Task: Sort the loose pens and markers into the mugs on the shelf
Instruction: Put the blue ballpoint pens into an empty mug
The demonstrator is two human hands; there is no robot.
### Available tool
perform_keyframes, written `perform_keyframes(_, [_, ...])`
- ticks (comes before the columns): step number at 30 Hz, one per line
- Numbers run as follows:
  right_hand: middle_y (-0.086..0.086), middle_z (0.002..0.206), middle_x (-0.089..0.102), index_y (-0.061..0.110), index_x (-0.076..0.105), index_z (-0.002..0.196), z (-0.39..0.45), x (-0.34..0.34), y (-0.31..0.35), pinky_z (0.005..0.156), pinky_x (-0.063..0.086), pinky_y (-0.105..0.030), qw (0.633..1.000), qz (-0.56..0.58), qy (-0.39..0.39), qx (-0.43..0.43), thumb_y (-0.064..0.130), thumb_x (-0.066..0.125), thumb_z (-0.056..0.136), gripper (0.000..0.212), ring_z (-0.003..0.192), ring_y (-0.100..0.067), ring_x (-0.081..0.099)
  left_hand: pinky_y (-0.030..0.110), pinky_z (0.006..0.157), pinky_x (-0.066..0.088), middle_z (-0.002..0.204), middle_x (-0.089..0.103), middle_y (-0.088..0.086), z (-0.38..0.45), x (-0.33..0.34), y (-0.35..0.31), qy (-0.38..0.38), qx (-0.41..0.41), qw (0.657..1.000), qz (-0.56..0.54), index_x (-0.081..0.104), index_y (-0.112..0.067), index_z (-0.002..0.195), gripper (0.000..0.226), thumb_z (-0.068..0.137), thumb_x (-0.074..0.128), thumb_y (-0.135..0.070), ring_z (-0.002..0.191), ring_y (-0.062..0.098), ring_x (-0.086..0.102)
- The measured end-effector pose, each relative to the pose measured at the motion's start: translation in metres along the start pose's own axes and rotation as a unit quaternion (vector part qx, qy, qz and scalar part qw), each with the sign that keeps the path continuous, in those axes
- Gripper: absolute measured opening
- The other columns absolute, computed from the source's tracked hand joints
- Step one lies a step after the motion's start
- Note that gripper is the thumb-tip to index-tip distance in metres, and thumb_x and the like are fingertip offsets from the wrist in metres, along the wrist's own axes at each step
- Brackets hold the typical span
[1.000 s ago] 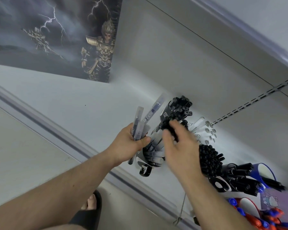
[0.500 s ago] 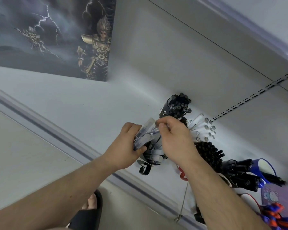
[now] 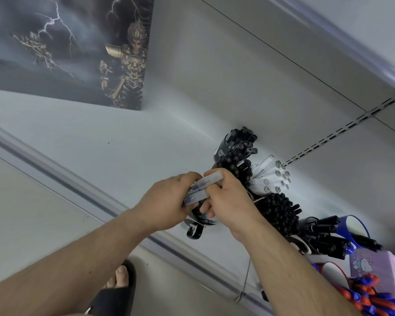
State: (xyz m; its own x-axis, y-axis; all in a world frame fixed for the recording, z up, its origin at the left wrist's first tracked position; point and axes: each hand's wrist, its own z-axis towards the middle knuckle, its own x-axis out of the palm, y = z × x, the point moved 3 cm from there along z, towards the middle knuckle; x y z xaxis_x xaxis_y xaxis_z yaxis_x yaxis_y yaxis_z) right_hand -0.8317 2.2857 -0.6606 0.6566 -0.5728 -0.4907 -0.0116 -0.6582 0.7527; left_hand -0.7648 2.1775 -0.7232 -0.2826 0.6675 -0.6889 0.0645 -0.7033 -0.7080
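My left hand [image 3: 169,201] grips a small bundle of clear-barrelled pens [image 3: 197,195] just above a black-and-white mug [image 3: 195,226] at the shelf's front. My right hand [image 3: 228,201] meets it from the right and pinches the upper end of one clear pen [image 3: 211,180] from that bundle. Behind the hands stand a black mug packed with black pens [image 3: 237,147], a cluster of white markers [image 3: 271,176] and a dense bunch of black pens [image 3: 278,210]. The mug below my hands is mostly hidden.
The white shelf [image 3: 100,142] stretches left to a dark poster [image 3: 66,46]. At the right are a blue mug with black markers [image 3: 328,238], red-and-blue pens [image 3: 372,299] and a pink box [image 3: 374,267]. A sandalled foot [image 3: 119,283] shows below the shelf edge.
My right hand left the black pens and came across to the clear pens in my left hand. The bundle has tipped from upright to nearly level, and both hands now touch it.
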Motion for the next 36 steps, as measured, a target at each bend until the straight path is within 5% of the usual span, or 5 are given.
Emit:
perform_keyframes(7, [-0.014,0.076,0.063,0.007,0.056,0.106,-0.007,-0.009,0.006,0.050,0.046,-0.026,0.985,0.155,0.053,0.048,-0.001,0.051,0.094,0.015,0.056,-0.016,0.057,0.032,0.061,0.047,0.094,0.068,-0.005,0.005,-0.012,-0.010,-0.059,0.146,0.982,0.103,0.053,-0.021,0.114,0.041,0.078,0.073,-0.026,0.078,0.022,0.065])
perform_keyframes(18, [-0.012,0.092,0.062,0.014,0.053,0.101,-0.015,-0.036,0.004,0.047,0.043,-0.025,0.977,0.195,-0.085,0.025,0.010,0.054,0.099,0.005,0.053,-0.015,0.054,0.020,0.074,0.039,0.098,0.055,-0.014,0.011,-0.022,-0.007,-0.054,0.020,0.993,-0.100,0.058,-0.022,0.120,0.040,0.084,0.067,-0.038,0.090,0.009,0.051])
perform_keyframes(22, [-0.009,0.077,0.065,0.014,0.055,0.099,-0.021,-0.049,0.005,0.050,0.045,-0.029,0.982,0.121,-0.146,0.004,0.012,0.056,0.098,0.002,0.055,-0.018,0.054,0.011,0.076,0.044,0.116,0.061,-0.013,0.009,-0.023,0.003,-0.054,-0.083,0.962,-0.253,0.055,-0.035,0.121,0.038,0.087,0.071,-0.025,0.094,-0.001,0.058])
perform_keyframes(29, [0.008,0.078,0.059,0.021,0.050,0.102,-0.032,-0.049,0.002,0.045,0.038,-0.007,0.957,-0.244,-0.143,-0.067,0.014,0.051,0.099,0.007,0.056,-0.001,0.056,0.044,0.064,0.055,0.061,0.058,-0.011,-0.004,-0.016,0.031,-0.153,-0.265,0.882,-0.358,0.056,-0.026,0.099,0.014,0.089,0.065,-0.022,0.053,0.020,0.054])
perform_keyframes(36, [-0.010,0.130,0.044,0.012,0.048,0.131,-0.008,0.008,-0.018,0.091,0.036,-0.032,0.894,-0.406,-0.130,-0.140,0.016,0.050,0.095,0.036,0.112,-0.030,0.050,0.046,0.048,0.051,0.072,0.056,-0.002,-0.005,-0.017,0.021,-0.138,-0.268,0.897,-0.324,0.056,-0.034,0.092,0.012,0.088,0.065,-0.029,0.057,0.026,0.051])
